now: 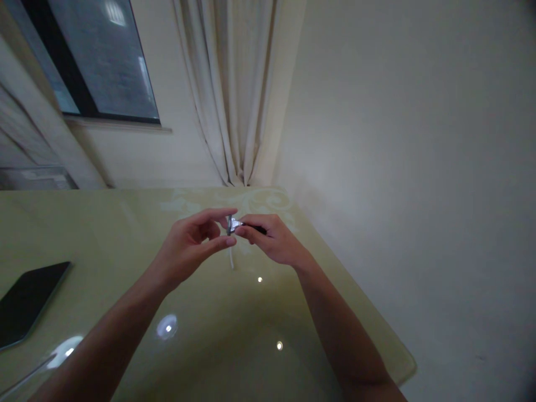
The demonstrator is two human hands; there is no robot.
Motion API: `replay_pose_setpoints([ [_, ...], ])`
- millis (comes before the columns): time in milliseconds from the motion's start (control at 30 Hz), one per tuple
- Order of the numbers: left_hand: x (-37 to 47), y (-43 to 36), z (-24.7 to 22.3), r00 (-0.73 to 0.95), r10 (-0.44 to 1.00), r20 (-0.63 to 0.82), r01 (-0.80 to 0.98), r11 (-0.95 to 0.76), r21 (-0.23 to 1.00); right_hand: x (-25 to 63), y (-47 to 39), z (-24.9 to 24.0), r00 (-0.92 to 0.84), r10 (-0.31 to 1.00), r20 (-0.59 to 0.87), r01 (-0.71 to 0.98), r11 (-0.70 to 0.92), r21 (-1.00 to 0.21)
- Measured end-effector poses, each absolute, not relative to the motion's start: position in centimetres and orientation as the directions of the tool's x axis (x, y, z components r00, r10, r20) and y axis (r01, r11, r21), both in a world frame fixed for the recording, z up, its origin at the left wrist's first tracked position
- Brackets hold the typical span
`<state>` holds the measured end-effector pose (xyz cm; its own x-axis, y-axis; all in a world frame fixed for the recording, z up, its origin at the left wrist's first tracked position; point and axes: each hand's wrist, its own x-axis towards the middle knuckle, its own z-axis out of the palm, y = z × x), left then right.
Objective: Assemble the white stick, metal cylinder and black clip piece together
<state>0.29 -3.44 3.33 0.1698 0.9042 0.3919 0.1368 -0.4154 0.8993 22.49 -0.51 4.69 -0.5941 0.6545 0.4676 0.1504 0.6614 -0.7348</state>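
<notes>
Over the far part of the table, my right hand (274,237) is closed around the dark handle of a small razor (235,225). Its silver neck and narrow crosswise head point left, toward my other hand. My left hand (195,237) curves about that head, index finger at its upper end and thumb at its lower end. Contact at the thumb is hard to make out. Below the razor, a thin white strip (231,258) shows; what it is I cannot tell.
The glossy yellow-green table (201,335) ends along a slanting right edge beside a bare wall (402,167). A dark tablet (31,301) lies at the left, with a white cable (27,377) nearer me. Curtains (234,84) and a window (104,56) are behind.
</notes>
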Motion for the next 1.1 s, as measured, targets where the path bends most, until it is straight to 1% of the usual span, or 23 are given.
replay_pose_setpoints([
  [133,0.3,-3.4,3.3,0.151,0.902,0.404,0.141,-0.424,0.894,22.4,-0.7,4.7,-0.592,0.644,0.484,0.141,0.674,-0.725],
  [333,0.4,-3.4,3.0,0.146,0.895,0.421,0.13,-0.439,0.889,22.3,-0.7,4.7,-0.58,0.602,0.549,0.127,0.732,-0.669],
  [400,0.5,-3.4,3.1,0.145,0.895,0.422,0.128,-0.439,0.889,22.3,-0.5,4.8,-0.574,0.595,0.562,0.14,0.748,-0.649],
  [500,0.5,-3.1,3.2,0.126,0.89,0.437,0.115,-0.451,0.885,22.6,-0.2,5.0,-0.549,0.622,0.558,0.186,0.742,-0.644],
  [600,0.3,-2.2,2.4,0.088,0.908,0.409,0.199,-0.418,0.886,23.4,0.3,5.1,-0.487,0.686,0.541,0.219,0.695,-0.685],
  [700,0.1,-0.7,0.4,0.106,0.932,0.347,0.365,-0.361,0.858,24.6,1.5,4.5,-0.406,0.788,0.463,0.207,0.572,-0.793],
  [767,0.2,0.3,-1.5,0.16,0.938,0.309,0.461,-0.347,0.817,25.7,2.5,3.7,-0.39,0.832,0.396,0.193,0.494,-0.848],
  [833,0.4,0.9,-3.5,0.176,0.952,0.25,0.602,-0.305,0.738,26.9,3.7,2.4,-0.361,0.859,0.364,0.232,0.46,-0.857],
  [933,1.0,1.2,-5.9,0.118,0.982,0.15,0.831,-0.18,0.527,28.6,5.4,0.3,-0.278,0.919,0.279,0.358,0.369,-0.858],
  [1000,1.5,0.9,-7.0,0.072,0.994,0.083,0.909,-0.1,0.405,29.5,6.5,-1.2,-0.207,0.962,0.178,0.522,0.263,-0.811],
  [1033,1.6,0.8,-7.4,0.056,0.997,0.048,0.928,-0.069,0.366,30.0,7.0,-1.8,-0.156,0.977,0.146,0.609,0.211,-0.765],
  [1100,2.0,0.5,-7.9,0.041,0.999,-0.029,0.944,-0.029,0.328,30.6,7.9,-3.1,-0.083,0.99,0.115,0.693,0.14,-0.707],
])
